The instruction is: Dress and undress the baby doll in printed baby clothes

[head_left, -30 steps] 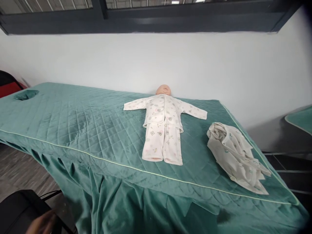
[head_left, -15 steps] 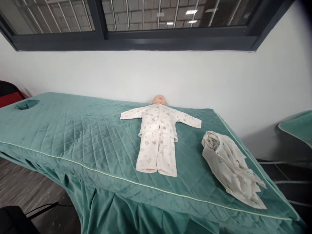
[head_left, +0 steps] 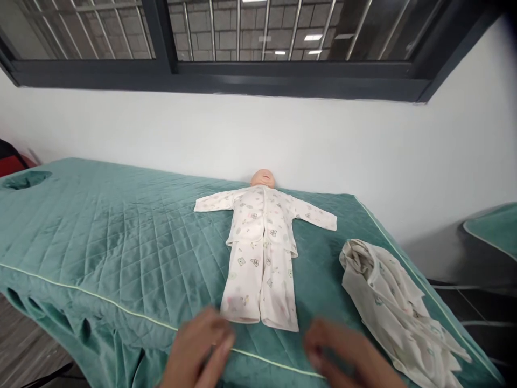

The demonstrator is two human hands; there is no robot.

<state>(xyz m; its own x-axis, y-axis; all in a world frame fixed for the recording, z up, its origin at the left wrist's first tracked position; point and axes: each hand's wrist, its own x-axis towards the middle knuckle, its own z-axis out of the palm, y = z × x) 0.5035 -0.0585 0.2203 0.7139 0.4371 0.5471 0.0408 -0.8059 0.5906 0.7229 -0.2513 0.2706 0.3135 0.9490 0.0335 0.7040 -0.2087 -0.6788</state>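
Observation:
A baby doll [head_left: 263,178] lies on its back on the green quilted bed cover, its arms spread to both sides. It wears a white printed baby top [head_left: 262,218] and matching trousers [head_left: 260,283]; its hands and feet are hidden in the cloth. My left hand [head_left: 201,345] is over the near edge, just short of the left trouser leg, with thumb and curled fingers apart and nothing in them. Blurred by motion, my right hand [head_left: 343,350] hovers near the right trouser leg, also empty, its thumb apart from the bent fingers.
Crumpled white printed baby clothing [head_left: 398,307] lies at the right of the bed cover [head_left: 133,237]. The bed has a hole [head_left: 26,179] at its far left. Behind it stand a white wall and a dark-framed window [head_left: 226,79]. A green-covered surface [head_left: 495,229] is at the right.
Both hands have come into view from below, close to the trouser legs. The view has tilted and moved a little nearer; the doll and the crumpled clothing lie as before.

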